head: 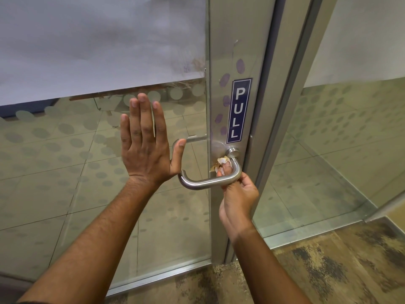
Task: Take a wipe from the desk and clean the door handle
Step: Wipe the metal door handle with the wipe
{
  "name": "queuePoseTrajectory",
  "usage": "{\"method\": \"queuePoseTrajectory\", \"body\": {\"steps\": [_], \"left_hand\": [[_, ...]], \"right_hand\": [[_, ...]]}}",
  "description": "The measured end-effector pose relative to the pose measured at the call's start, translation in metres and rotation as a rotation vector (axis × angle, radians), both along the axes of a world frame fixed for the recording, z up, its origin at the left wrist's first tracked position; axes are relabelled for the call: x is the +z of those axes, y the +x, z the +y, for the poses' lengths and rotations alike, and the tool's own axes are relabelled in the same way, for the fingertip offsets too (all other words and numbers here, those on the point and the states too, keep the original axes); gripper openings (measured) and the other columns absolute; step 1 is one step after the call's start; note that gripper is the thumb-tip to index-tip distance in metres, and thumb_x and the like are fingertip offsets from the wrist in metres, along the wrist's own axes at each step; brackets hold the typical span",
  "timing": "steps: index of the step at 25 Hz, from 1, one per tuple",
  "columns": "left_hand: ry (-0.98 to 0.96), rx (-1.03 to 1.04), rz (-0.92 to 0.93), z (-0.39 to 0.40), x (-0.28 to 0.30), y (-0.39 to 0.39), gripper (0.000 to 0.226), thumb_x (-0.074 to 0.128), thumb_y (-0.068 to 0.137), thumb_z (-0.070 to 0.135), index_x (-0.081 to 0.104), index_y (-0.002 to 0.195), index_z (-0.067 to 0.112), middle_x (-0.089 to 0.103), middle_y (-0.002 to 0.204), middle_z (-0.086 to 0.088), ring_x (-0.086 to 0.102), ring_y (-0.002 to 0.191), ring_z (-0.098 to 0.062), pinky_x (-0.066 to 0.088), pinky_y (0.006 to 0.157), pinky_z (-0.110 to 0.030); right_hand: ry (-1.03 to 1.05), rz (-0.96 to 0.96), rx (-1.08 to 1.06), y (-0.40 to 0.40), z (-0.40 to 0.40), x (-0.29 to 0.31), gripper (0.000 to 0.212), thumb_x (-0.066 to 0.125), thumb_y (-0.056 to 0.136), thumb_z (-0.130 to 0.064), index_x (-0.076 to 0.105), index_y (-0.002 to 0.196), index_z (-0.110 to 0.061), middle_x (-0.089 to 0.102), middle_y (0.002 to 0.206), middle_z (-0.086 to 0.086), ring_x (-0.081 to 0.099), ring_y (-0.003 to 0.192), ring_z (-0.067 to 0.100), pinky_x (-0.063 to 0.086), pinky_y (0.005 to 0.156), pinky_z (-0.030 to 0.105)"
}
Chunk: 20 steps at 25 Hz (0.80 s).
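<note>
A brushed steel lever door handle (198, 183) juts from the metal stile of a glass door. My right hand (237, 200) comes up from below the handle's bend and pinches a small crumpled white wipe (221, 163) against the handle near its round base (232, 151). My left hand (145, 145) is flat against the glass pane, fingers spread, just left of the handle, holding nothing. Most of the wipe is hidden behind my fingers and the handle.
A blue PULL sign (238, 110) is stuck on the stile above the handle. The door frame (291, 102) and a fixed glass panel (350, 139) stand to the right. The glass pane (65, 161) carries frosted dots. Mottled carpet (317, 270) covers the floor.
</note>
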<state>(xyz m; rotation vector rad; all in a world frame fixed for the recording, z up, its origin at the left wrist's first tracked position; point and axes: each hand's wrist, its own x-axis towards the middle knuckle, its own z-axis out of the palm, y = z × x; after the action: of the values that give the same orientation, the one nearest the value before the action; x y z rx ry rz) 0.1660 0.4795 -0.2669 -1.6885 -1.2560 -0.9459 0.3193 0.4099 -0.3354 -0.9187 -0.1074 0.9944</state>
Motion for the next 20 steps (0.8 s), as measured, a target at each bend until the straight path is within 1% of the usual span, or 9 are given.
{"method": "queuePoseTrajectory", "body": {"steps": [3, 5, 9, 12, 14, 16, 17, 18, 20], "left_hand": [[0.003, -0.006, -0.001, 0.001, 0.0, -0.001, 0.081, 0.036, 0.096, 0.054, 0.017, 0.151, -0.002, 0.011, 0.155, -0.023, -0.023, 0.152, -0.018, -0.009, 0.125, -0.038], [0.001, -0.009, -0.006, 0.0, -0.001, -0.001, 0.081, 0.036, 0.096, 0.054, 0.017, 0.151, -0.002, 0.011, 0.155, -0.023, -0.023, 0.152, -0.018, -0.009, 0.125, -0.038], [-0.007, -0.015, -0.012, -0.001, -0.001, -0.001, 0.081, 0.036, 0.096, 0.054, 0.016, 0.151, -0.002, 0.01, 0.155, -0.023, -0.024, 0.152, -0.018, -0.01, 0.125, -0.038], [-0.015, -0.024, -0.016, 0.0, -0.001, -0.001, 0.082, 0.038, 0.096, 0.054, 0.015, 0.151, -0.002, 0.01, 0.154, -0.023, -0.024, 0.152, -0.018, -0.011, 0.125, -0.038], [-0.024, -0.02, -0.017, -0.001, -0.001, -0.001, 0.082, 0.038, 0.096, 0.054, 0.015, 0.151, -0.002, 0.009, 0.155, -0.022, -0.021, 0.153, -0.021, -0.013, 0.124, -0.037], [-0.029, -0.014, -0.016, -0.001, 0.0, -0.001, 0.082, 0.038, 0.096, 0.054, 0.014, 0.151, -0.001, 0.009, 0.155, -0.022, -0.022, 0.153, -0.021, -0.014, 0.124, -0.037], [-0.031, -0.015, -0.019, -0.001, 0.0, -0.001, 0.082, 0.038, 0.096, 0.054, 0.014, 0.151, -0.001, 0.009, 0.155, -0.021, -0.025, 0.152, -0.019, -0.013, 0.124, -0.037], [-0.03, -0.016, -0.02, -0.001, 0.0, -0.001, 0.082, 0.038, 0.096, 0.054, 0.014, 0.151, -0.001, 0.009, 0.155, -0.021, -0.027, 0.151, -0.018, -0.013, 0.124, -0.037], [-0.027, -0.012, -0.017, -0.002, 0.0, 0.0, 0.082, 0.038, 0.096, 0.054, 0.015, 0.151, -0.002, 0.009, 0.155, -0.022, -0.028, 0.15, -0.018, -0.013, 0.124, -0.037]], "right_hand": [[0.005, -0.062, -0.01, 0.002, -0.001, -0.003, 0.015, 0.078, 0.078, -0.008, 0.074, 0.092, -0.007, 0.077, 0.081, 0.005, 0.073, 0.076, 0.014, 0.055, 0.061, 0.02], [-0.005, -0.104, -0.016, 0.003, -0.003, -0.004, 0.015, 0.078, 0.079, -0.006, 0.074, 0.093, -0.007, 0.077, 0.082, 0.005, 0.074, 0.077, 0.016, 0.057, 0.063, 0.022], [-0.055, -0.238, -0.041, 0.003, -0.004, -0.004, 0.02, 0.075, 0.082, -0.002, 0.074, 0.101, -0.01, 0.078, 0.089, 0.004, 0.075, 0.087, 0.017, 0.061, 0.078, 0.035], [-0.077, -0.342, -0.079, 0.008, -0.004, -0.004, 0.029, 0.072, 0.082, 0.003, 0.069, 0.101, -0.018, 0.076, 0.092, 0.003, 0.074, 0.087, 0.016, 0.061, 0.08, 0.039], [-0.066, -0.432, -0.119, 0.013, -0.006, -0.005, 0.033, 0.072, 0.082, 0.003, 0.063, 0.097, -0.024, 0.074, 0.089, -0.002, 0.073, 0.084, 0.012, 0.061, 0.075, 0.032], [-0.043, -0.546, -0.147, 0.017, -0.012, -0.005, 0.028, 0.071, 0.085, -0.002, 0.063, 0.093, -0.028, 0.073, 0.083, -0.011, 0.071, 0.08, 0.007, 0.058, 0.067, 0.019], [-0.034, -0.585, -0.158, 0.02, -0.014, -0.007, 0.025, 0.069, 0.087, -0.004, 0.065, 0.093, -0.029, 0.073, 0.083, -0.014, 0.071, 0.079, 0.005, 0.056, 0.064, 0.015], [-0.029, -0.608, -0.165, 0.022, -0.017, -0.009, 0.023, 0.066, 0.09, -0.007, 0.066, 0.093, -0.03, 0.073, 0.085, -0.013, 0.071, 0.079, 0.004, 0.055, 0.064, 0.013], [-0.05, -0.658, -0.158, 0.027, -0.02, -0.017, 0.022, 0.06, 0.095, -0.011, 0.067, 0.098, -0.032, 0.071, 0.094, -0.004, 0.07, 0.085, 0.008, 0.057, 0.065, 0.018]]}}
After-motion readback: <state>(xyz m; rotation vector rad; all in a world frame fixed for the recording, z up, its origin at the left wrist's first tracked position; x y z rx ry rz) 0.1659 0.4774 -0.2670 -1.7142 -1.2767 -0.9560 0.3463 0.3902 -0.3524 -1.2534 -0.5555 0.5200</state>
